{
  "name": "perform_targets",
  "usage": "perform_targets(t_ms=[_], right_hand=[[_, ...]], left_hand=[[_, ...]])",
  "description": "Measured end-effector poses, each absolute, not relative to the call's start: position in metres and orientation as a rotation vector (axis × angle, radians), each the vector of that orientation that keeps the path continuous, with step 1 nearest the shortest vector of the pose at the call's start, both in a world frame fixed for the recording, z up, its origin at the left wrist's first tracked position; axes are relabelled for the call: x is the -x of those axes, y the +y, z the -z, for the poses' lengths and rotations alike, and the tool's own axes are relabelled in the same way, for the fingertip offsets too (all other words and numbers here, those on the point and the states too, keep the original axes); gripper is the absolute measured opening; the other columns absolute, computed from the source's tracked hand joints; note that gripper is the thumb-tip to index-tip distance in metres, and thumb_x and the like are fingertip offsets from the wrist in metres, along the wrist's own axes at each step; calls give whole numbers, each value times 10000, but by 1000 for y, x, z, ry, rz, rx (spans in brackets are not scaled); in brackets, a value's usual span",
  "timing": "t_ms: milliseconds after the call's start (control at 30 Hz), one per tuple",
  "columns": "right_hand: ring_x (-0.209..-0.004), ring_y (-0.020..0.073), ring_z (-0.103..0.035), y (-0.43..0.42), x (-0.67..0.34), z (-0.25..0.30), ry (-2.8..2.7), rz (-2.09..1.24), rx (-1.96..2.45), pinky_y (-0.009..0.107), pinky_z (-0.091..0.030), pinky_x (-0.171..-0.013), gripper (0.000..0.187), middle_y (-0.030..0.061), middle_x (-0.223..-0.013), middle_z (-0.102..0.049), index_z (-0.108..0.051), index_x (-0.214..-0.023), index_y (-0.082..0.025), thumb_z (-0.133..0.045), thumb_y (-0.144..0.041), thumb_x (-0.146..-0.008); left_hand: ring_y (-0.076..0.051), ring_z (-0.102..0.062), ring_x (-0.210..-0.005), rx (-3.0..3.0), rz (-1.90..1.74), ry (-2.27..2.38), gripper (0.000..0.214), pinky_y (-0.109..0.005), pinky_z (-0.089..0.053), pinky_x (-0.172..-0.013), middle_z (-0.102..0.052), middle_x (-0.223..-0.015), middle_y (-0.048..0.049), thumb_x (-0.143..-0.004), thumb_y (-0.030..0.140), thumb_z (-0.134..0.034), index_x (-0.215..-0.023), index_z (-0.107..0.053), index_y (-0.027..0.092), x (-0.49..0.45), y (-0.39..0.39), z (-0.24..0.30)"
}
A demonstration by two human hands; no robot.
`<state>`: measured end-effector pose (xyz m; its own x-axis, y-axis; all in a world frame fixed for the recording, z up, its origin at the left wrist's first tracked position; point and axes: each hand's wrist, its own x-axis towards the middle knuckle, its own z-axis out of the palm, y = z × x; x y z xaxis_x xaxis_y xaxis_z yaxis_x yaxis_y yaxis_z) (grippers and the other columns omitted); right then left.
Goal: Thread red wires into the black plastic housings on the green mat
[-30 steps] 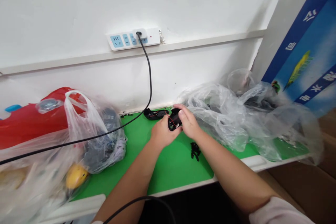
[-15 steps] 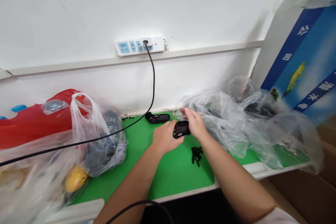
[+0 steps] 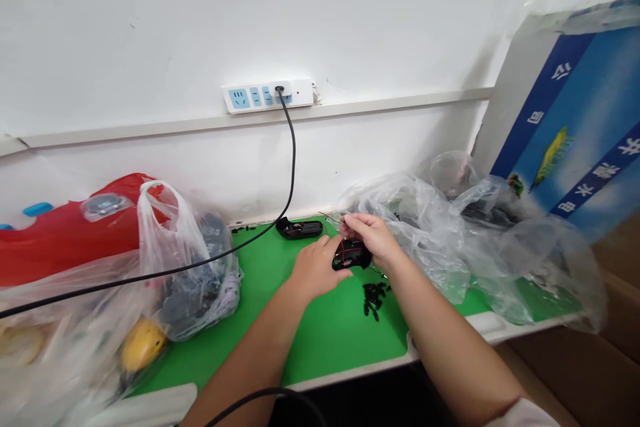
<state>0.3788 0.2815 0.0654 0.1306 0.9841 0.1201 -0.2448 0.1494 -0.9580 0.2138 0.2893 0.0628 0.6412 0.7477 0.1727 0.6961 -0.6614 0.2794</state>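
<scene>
Both hands meet at centre frame on a small black housing [image 3: 351,255] w/ red wires showing inside. L hand [image 3: 315,270] comes in from 7 o'clock, fingers curled and thumb pinching the housing's near-left end. R hand [image 3: 373,240] comes from 5 o'clock, fingers bent over the far-right side, closed on it too. The housing sits low over the green desk [image 3: 325,333], towards the back edge; can't tell if it touches the surface. At 5 o'clock of the housing, just beside the R wrist, lies a small heap of black bits [image 3: 374,296] on the green, too small to identify. At 10 o'clock, near the wall, a second black shell [image 3: 300,228] lies open-side up, apart from the hands. Crumpled clear plastic bags [image 3: 440,240] pile up at 3 o'clock, against the R hand's back, w/ a blue-and-white carton [image 3: 575,133] behind them. At 9 o'clock there is another clear bag [image 3: 195,267] of dark parts, a red plastic toy [image 3: 65,233] behind it and something yellow [image 3: 143,343] in front. A power strip [image 3: 267,95] is on the wall at 12 o'clock – its black cable [image 3: 293,147] drops down and runs off left.
</scene>
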Motion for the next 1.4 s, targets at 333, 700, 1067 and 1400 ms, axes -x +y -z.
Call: perform_targets(t_ms=[333,700,1067,1400], right_hand=[[-834,173,-616,272,-374,-66,-1393,-324,960,330,-494,-791,146,48,-877,-670,-679,-843,-194,-581,-301,-853],[-609,148,-631,272,-368,-69,-1061,-721,935,295,-535,-617,164,23,-684,-676,-674,-831,-175,-649,-333,-793],[-617,154,-657,273,-361,-60,-1017,-410,901,302,-570,-597,207,37,-741,-694,-624,-923,-171,-689,-300,-775],[-785,172,-645,272,-365,-46,-1191,36,959,340,-565,-701,194,70,-899,-649,-543,-1013,-203,-612,-238,-835]], left_hand=[[-275,-612,-950,-1752,-977,1168,593,-386,-442,-852,-656,-1058,-104,-569,168,-768,-1131,-578,173,-212,318,-38],[-212,-626,-882,-1033,-1384,978,524,-351,-473,-805,-670,-1000,-110,-575,206,-785,-1050,-579,124,-219,314,-55],[-199,-636,-841,-962,-1350,909,527,-331,-473,-777,-685,-962,-90,-532,217,-818,-1005,-603,130,-220,308,-59],[-145,-609,-644,-797,-1174,880,500,-277,-465,-632,-677,-777,-32,-509,193,-825,-970,-648,118,-226,302,-58]])
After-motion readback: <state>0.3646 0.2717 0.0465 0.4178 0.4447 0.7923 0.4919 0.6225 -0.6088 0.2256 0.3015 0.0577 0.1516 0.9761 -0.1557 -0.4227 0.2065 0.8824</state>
